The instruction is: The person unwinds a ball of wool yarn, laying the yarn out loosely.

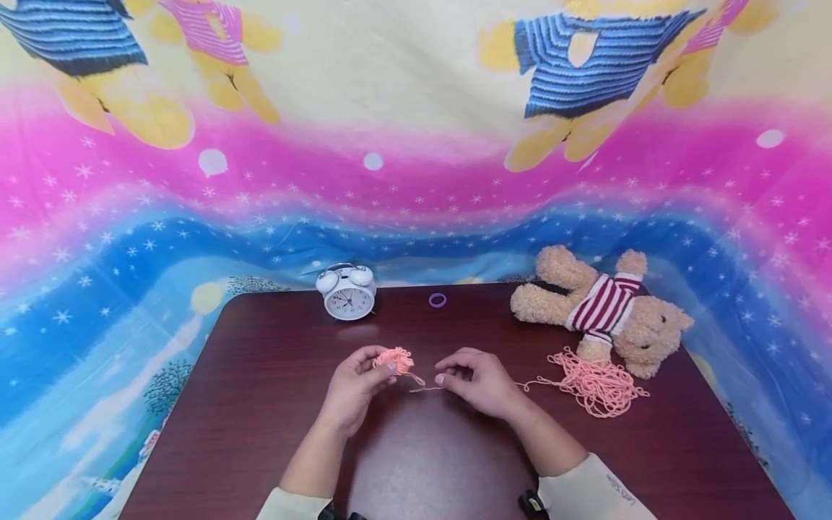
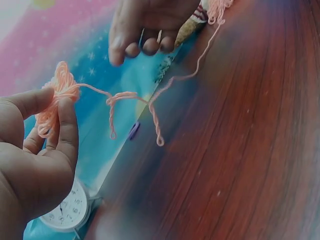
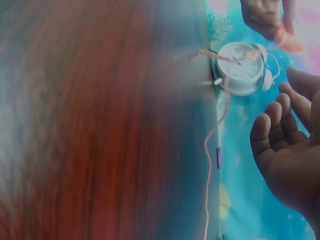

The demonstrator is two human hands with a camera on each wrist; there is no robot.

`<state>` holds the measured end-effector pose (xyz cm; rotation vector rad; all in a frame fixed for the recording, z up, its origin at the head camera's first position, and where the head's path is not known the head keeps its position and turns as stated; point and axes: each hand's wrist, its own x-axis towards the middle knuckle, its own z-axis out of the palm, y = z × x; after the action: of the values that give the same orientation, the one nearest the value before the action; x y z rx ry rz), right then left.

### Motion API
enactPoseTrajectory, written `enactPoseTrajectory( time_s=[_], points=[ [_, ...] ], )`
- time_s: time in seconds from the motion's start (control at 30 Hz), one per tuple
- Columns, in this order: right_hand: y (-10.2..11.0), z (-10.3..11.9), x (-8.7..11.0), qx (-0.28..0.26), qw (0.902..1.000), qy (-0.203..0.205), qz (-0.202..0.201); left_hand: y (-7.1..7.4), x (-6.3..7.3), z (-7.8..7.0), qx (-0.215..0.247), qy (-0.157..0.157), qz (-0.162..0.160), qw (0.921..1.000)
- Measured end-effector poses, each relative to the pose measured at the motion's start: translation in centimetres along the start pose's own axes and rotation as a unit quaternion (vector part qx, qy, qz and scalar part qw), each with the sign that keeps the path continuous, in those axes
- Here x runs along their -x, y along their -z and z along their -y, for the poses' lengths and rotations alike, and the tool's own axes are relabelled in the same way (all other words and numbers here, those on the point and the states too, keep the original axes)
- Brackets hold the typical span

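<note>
Between its thumb and fingers, my left hand (image 1: 356,383) pinches a small wound bundle of peach yarn (image 1: 395,358). A strand of yarn (image 2: 199,62) runs from the bundle with twisted, kinked loops hanging along it, and leads off to a loose heap of the same yarn (image 1: 601,386) on the right of the table. My right hand (image 1: 477,379) hovers to the right of the bundle, fingers loosely bent and nothing between them. In the right wrist view, the strand passes apart from the right hand's fingertips (image 3: 261,125).
A white alarm clock (image 1: 349,295) stands at the back left of the dark wooden table (image 1: 279,404). Near the back edge lies a purple ring (image 1: 438,300). A teddy bear (image 1: 604,307) in a striped shirt lies at the back right, touching the yarn heap. Printed cloth (image 1: 403,180) surrounds the table.
</note>
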<state>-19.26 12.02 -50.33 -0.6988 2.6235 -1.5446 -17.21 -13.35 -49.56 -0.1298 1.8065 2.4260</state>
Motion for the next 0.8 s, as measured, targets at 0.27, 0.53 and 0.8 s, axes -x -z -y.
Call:
enactPoseTrajectory(
  time_s=[0.27,0.53,0.8],
  points=[
    [-1.4,0.6,-0.3,0.009,0.9997,0.019,0.012,-1.4,0.1,0.2,0.0,0.01,0.017,0.9998],
    [-1.8,1.0,-0.5,0.019,0.9995,0.025,0.006,-1.9,0.1,0.4,0.002,0.023,0.019,0.9996],
    [-1.7,1.0,-0.3,0.026,0.9995,0.016,0.003,-1.5,0.1,0.3,0.008,0.02,0.006,0.9998]
  ],
)
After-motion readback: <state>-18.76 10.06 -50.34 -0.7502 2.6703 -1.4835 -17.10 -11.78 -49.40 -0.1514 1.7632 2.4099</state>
